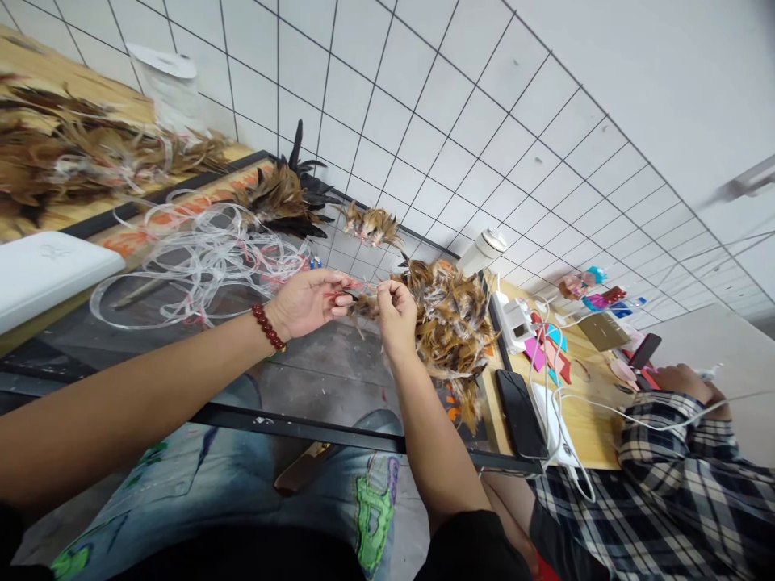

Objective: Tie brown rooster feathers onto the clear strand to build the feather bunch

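Note:
My left hand, with a beaded bracelet at the wrist, is palm up over the glass table. Its fingertips pinch a thin red strand. Close by on the right, my right hand is closed, thumb and forefinger pressed together where the strand reaches it. A small brown feather piece shows between the two hands; which fingers bear it I cannot tell. Just beyond my right hand lies a heap of brown feathers. Loops of clear ribbon-like strip, with red bits, spread to the left of my left hand.
Black-tipped feathers and a small feather cluster lie toward the tiled wall. A white tumbler, a phone and a power strip with cables are at right. Another person's plaid sleeve rests beyond.

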The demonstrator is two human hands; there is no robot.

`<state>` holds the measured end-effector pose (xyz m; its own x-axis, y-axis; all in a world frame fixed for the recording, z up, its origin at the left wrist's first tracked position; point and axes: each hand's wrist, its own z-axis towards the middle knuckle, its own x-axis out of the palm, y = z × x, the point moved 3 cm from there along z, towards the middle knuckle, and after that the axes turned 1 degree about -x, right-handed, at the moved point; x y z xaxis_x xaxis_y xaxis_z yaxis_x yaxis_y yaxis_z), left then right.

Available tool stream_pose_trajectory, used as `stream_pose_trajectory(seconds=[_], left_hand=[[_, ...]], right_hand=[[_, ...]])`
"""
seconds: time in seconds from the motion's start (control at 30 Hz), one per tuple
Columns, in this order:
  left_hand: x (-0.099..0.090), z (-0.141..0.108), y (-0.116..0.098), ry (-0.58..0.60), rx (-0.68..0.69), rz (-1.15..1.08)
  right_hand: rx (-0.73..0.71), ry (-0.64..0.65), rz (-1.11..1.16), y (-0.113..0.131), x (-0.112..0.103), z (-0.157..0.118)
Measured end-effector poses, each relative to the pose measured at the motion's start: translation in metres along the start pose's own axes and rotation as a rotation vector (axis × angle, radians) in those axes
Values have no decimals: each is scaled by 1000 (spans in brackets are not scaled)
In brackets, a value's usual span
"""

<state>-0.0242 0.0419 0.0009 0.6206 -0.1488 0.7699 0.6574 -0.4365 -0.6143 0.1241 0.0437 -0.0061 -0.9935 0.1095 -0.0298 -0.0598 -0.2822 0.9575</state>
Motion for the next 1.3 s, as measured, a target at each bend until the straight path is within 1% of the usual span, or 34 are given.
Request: stream_pose_trajectory(seconds=[0.07,0.17,0.2,0.27,0.3,0.4,0.53,0.6,0.67,0.8,0.9,0.97,1.03,1.07,1.13,1.2,1.23,1.27,1.3], left_hand=[[-3,2,0,-49,-5,8],[-4,4,0,-47,20,-36],[-4,4,-1,-41,35,-48],[-4,4,-2,-50,55,-37],[-4,3,-2,-63,55,-8],[-4,4,1,-75,48,141],[-6,6,5,-58,108,312],[-8,7,6,-52,133,341],[-8,7,7,-34,128,362],[-5,5,14,5,84,458],[-3,6,20,-29,70,518],[-4,7,24,-76,29,507],[-5,8,25,-102,-23,463],[-4,8,24,-105,-29,433],[0,5,15,-110,38,371],[10,-4,1,-82,131,356],[17,-11,-5,-37,155,389],[25,-19,-8,51,104,459],[33,-29,-8,165,10,548]], right_hand=[[-16,-24,94,3,1,0],[3,-121,226,3,-3,2],[9,-157,233,2,-5,3],[13,-172,185,2,-8,4],[12,-149,146,2,-8,4],[-8,-11,39,1,-4,2],[-27,181,-49,-2,6,-2],[-7,228,-79,-5,9,-4],[-20,222,-137,-5,9,-5],[-142,147,-307,2,5,-6],[-257,104,-511,9,6,-10],[-310,101,-628,13,9,-12],[-316,115,-661,16,10,-13],[-314,133,-648,18,10,-13],[-325,162,-575,21,7,-12],[-357,112,-466,22,-1,-10],[-371,58,-415,22,-6,-8],[-378,-1,-376,22,-11,-6],[-379,-53,-352,20,-15,-5]])
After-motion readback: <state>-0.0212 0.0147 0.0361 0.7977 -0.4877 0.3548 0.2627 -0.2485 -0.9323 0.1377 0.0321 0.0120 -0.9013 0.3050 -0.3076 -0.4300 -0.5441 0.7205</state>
